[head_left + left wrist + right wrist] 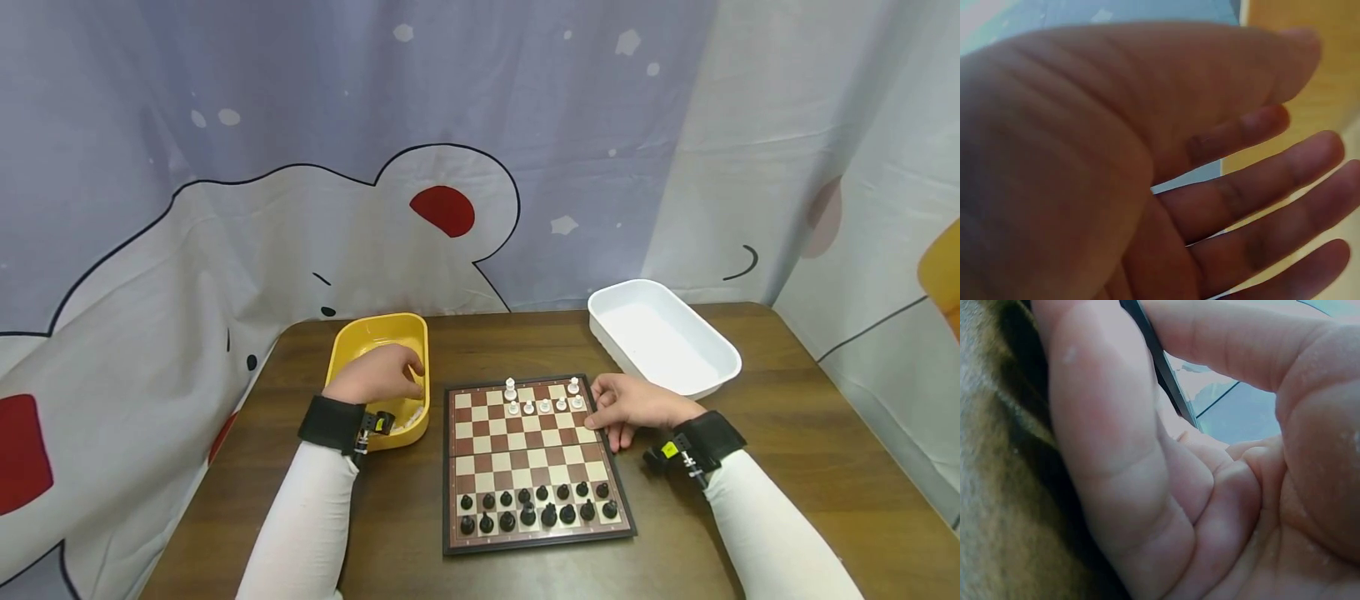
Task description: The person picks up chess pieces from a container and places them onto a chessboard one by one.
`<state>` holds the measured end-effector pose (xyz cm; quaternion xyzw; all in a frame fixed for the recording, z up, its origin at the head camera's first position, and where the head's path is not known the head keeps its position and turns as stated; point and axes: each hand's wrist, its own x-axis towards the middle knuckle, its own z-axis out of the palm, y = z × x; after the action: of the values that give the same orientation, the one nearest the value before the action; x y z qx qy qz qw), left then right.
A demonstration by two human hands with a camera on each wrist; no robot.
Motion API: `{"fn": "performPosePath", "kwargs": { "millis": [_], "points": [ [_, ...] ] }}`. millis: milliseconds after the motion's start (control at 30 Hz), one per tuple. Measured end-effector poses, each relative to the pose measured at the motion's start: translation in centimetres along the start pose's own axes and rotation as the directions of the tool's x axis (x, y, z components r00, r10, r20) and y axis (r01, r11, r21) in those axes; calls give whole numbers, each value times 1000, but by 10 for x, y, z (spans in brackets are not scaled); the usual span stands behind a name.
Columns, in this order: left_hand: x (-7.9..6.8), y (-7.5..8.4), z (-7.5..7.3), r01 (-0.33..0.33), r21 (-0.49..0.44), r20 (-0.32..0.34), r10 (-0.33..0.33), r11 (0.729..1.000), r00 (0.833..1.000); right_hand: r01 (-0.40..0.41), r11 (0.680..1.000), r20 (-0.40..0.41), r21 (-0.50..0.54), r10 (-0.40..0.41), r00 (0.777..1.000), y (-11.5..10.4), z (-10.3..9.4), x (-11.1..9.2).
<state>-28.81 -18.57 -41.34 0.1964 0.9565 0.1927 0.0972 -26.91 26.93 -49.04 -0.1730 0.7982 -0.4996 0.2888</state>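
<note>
A brown and cream chessboard (pixel 491 481) lies on the table. Along its near side stand two rows of black chess pieces (pixel 528 514), and several white chess pieces (pixel 545 406) are at the far right part. My right hand (pixel 637 407) holds the board's right edge, the thumb on top; in the right wrist view the dark edge (pixel 1169 381) passes between thumb and fingers. My left hand (pixel 378 373) is over the yellow tray (pixel 335 354), in which some white pieces (pixel 408 419) show partly. Its fingers (pixel 1272 165) are apart and hold nothing visible.
A white tray (pixel 660 333) stands at the back right, beyond my right hand. The brown wooden table (pixel 397 517) ends at a patterned curtain (pixel 337 242) behind and at the sides. Each wrist wears a black band with a small camera.
</note>
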Motion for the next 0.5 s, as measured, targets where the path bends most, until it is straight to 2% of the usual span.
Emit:
{"fn": "performPosePath", "kwargs": {
  "millis": [200,500],
  "points": [
    [-1,7,7,29,26,75,-31,999,997,0,1000,4,0,0,1000,-1,0,-1],
    [-4,12,8,64,28,102,-67,998,992,-2,1000,-5,2,2,1000,0,0,-1]
  ]
}}
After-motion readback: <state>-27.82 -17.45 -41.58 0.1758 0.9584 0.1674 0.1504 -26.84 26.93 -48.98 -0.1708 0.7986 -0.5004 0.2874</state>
